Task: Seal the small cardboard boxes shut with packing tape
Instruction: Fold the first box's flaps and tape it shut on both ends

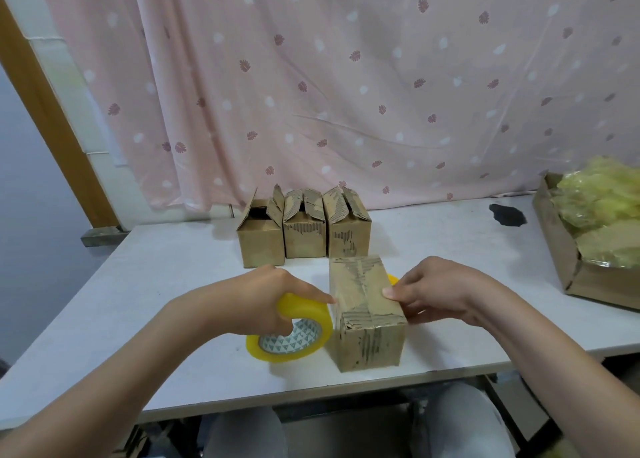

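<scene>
**Tape roll at the box, both hands on the job**

Starting at the left: the left hand [266, 298] has its fingers curled round a yellow tape roll [291, 333], gripping it from above, the roll tilted just over the white table [156, 301] with its patterned core facing the camera. The roll sits right against the left side of the near box [367, 315], and a fingertip of that hand reaches to the box's top left edge.

The near box stands upright in the middle, flaps down, its top worn and ragged, with a glossy strip running along it.

On its right side, the right hand [440, 291] holds the box, thumb pressed on the top right edge, fingers curled down the far side. A scrap of yellow [393, 279] peeks out behind that thumb; what it is I cannot tell.

Further back, three small boxes [304, 229] stand in a row touching each other, flaps up and open.

Far right, an open carton [568, 267] holds crumpled yellowish film [602, 211]. A pink patterned curtain [346, 76] hangs behind.
</scene>
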Available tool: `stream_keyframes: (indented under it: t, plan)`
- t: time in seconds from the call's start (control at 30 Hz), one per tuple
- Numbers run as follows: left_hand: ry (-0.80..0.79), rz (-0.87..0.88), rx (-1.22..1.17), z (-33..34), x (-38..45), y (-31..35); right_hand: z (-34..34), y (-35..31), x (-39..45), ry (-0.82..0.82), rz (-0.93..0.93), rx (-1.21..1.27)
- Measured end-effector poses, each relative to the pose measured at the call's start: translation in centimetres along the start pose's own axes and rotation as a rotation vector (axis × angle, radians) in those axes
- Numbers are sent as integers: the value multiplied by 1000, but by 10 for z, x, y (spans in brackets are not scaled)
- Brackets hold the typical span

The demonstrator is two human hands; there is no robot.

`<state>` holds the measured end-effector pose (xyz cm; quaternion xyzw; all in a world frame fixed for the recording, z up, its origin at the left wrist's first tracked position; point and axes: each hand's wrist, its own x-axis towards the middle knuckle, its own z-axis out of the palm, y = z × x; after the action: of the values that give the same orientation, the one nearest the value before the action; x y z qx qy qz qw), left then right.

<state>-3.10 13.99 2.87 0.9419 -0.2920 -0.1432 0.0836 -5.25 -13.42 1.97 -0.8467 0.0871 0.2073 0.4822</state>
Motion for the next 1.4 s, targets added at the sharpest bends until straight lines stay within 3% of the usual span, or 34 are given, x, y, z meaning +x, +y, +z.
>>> stream_keyframes:
  t: [0.3, 0.5, 0.57, 0.83, 1.1, 1.4]
  plan:
    - [10, 25, 0, 2, 0, 2, 28, -38, -11, 64, -14, -202]
    - [10, 21, -41, 3, -3, 1, 50, -66, -6, 7, 30, -729]
    - [19, 31, -13, 3, -2, 3, 52, -69, -6, 21, 44, -770]
    - [55, 0, -71, 4, -2, 6, 48, -69, -5, 7, 28, -663]
    - [169, 2, -120, -5, -7, 6, 31, -58, -19, 16, 28, -226]
    - [107, -11, -27, -13, -13, 0, 26, -37, -4, 1, 45, -16]
